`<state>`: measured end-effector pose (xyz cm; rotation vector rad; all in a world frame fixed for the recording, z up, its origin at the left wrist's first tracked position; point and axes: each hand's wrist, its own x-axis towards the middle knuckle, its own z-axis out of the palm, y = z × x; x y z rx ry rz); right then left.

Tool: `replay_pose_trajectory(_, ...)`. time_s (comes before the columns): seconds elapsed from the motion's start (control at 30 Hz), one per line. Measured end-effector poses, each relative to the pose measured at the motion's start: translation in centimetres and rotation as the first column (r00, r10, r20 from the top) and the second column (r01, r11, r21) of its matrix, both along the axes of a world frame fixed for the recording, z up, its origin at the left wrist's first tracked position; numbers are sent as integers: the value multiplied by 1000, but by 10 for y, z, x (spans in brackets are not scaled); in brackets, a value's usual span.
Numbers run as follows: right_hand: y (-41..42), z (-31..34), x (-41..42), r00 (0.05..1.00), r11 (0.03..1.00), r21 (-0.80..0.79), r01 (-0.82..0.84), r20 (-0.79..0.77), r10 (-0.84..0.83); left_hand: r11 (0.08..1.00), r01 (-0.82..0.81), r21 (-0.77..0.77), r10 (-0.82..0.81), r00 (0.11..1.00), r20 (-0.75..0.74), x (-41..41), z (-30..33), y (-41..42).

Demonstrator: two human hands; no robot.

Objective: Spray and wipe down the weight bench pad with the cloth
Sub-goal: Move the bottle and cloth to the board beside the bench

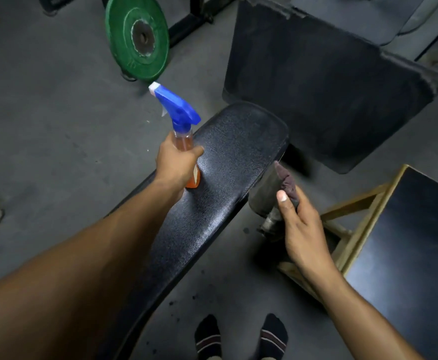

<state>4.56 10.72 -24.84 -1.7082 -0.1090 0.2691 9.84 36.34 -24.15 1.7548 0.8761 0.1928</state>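
Black pad (228,162) bare – bottle (184,131) (orange liquid), cloth (286,181) aloft.

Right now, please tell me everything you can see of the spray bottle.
The spray bottle has a clear plastic body filled with orange liquid, a blue trigger head and a white nozzle tip. The left hand grips its body, hiding the middle part. It is held tilted, its nozzle pointing up and to the left, away from the person, toward the green weight plate. Its base hangs over the left edge of the black bench pad; whether it touches the pad cannot be told.
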Motion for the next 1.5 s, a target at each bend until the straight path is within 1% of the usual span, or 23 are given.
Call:
replay_pose_trajectory(0.13, 1, 4, -24, 992, 986, 137, 92, -101, -78, 995, 69, -72, -68, 997, 26, -16, 5, 0)
replay_pose_trajectory(0.2, -2, 11, -37, 979, 972, 180, 150, -164, -120, 989, 116, -96, -113, 993, 30, -28, 15, -11)
replay_pose_trajectory(0.3, -16, 23, -54, 949, 946, 206, 250, -248, -196, 969, 194, -154, -191, 981, 35, -48, 37, -42)
replay_pose_trajectory(0.4, -41, 37, -72, 898, 901, 228, 368, -339, -281, 946, 260, -195, -254, 966, 56, -63, 64, -85)
replay_pose_trajectory(0.5, -74, 54, -89, 878, 875, 234, 424, -342, -334, 915, 323, -241, -300, 945, 130, -71, 88, -133)
replay_pose_trajectory(0.57, -100, 68, -97, 878, 876, 191, 442, -293, -379, 886, 376, -270, -337, 924, 182, -72, 103, -167)
replay_pose_trajectory(0.63, -129, 83, -101, 868, 868, 125, 480, -209, -450, 862, 427, -274, -372, 899, 234, -73, 114, -203)
replay_pose_trajectory(0.7, -164, 95, -105, 830, 837, 15, 548, -133, -541, 835, 483, -263, -420, 869, 261, -72, 124, -240)
replay_pose_trajectory(0.77, -198, 101, -107, 781, 777, -148, 612, -48, -623, 814, 517, -266, -451, 850, 271, -70, 126, -276)
replay_pose_trajectory(0.8, -215, 102, -107, 774, 751, -246, 613, -3, -633, 810, 524, -264, -461, 847, 267, -69, 126, -292)
replay_pose_trajectory(0.9, -257, 97, -108, 822, 699, -491, 519, 62, -567, 800, 540, -261, -491, 840, 233, -66, 117, -337)
replay_pose_trajectory(0.97, -278, 88, -105, 890, 634, -656, 409, 134, -436, 797, 546, -256, -499, 836, 229, -65, 110, -362)
replay_pose_trajectory(1.0, -285, 80, -105, 929, 596, -735, 322, 124, -348, 801, 544, -250, -497, 837, 227, -64, 105, -372)
replay_pose_trajectory(1.03, -292, 69, -105, 967, 550, -814, 189, 58, -247, 805, 544, -238, -500, 837, 224, -65, 102, -380)
replay_pose_trajectory(1.07, -296, 55, -108, 988, 487, -872, 38, -39, -147, 807, 546, -225, -505, 836, 216, -66, 98, -388)
replay_pose_trajectory(1.1, -299, 38, -113, 990, 417, -904, -92, -129, -62, 808, 550, -211, -513, 833, 209, -68, 94, -393)
replay_pose_trajectory(1.13, -300, 21, -118, 983, 362, -917, -169, -181, 1, 806, 560, -194, -526, 826, 201, -70, 91, -397)
replay_pose_trajectory(1.17, -301, 8, -124, 979, 330, -923, -200, -199, 38, 801, 575, -166, -546, 816, 193, -73, 88, -399)
replay_pose_trajectory(1.2, -300, 0, -128, 980, 320, -927, -197, -191, 50, 794, 594, -132, -568, 801, 189, -74, 86, -401)
replay_pose_trajectory(1.3, -297, -13, -131, 988, 333, -930, -155, -154, 28, 762, 644, -64, -627, 760, 174, -79, 83, -403)
replay_pose_trajectory(1.4, -296, -16, -131, 995, 346, -933, -103, -103, 21, 758, 648, -68, -631, 756, 176, -84, 80, -404)
replay_pose_trajectory(1.5, -299, -22, -133, 996, 350, -933, -86, -76, 41, 761, 642, -95, -619, 762, 189, -90, 78, -403)
